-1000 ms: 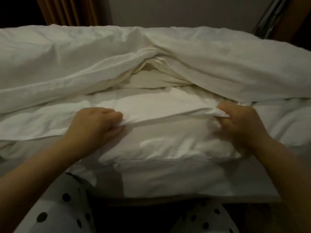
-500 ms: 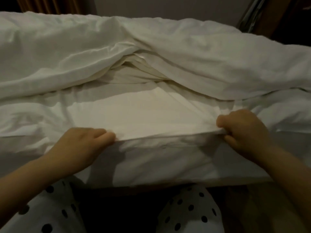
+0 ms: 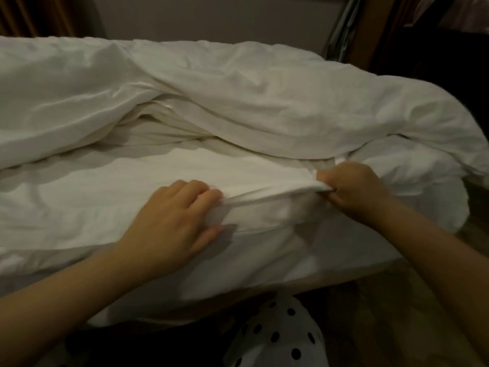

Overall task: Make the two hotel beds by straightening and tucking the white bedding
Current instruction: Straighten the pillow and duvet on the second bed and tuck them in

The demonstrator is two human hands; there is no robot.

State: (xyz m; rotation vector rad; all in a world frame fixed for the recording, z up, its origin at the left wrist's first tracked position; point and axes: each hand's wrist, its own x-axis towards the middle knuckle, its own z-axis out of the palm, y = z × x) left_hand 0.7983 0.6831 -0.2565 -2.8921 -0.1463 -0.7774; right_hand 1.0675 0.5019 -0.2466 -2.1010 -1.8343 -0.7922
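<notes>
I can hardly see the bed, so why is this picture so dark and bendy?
Head view: the room is dim, so the white sheet looks greyish. Head view: the left hand throws a soft shadow on the sheet just to its right. Head view: the wide lens bends the duvet into a curve, and the spotted clothing at the bottom looks blurry.
</notes>
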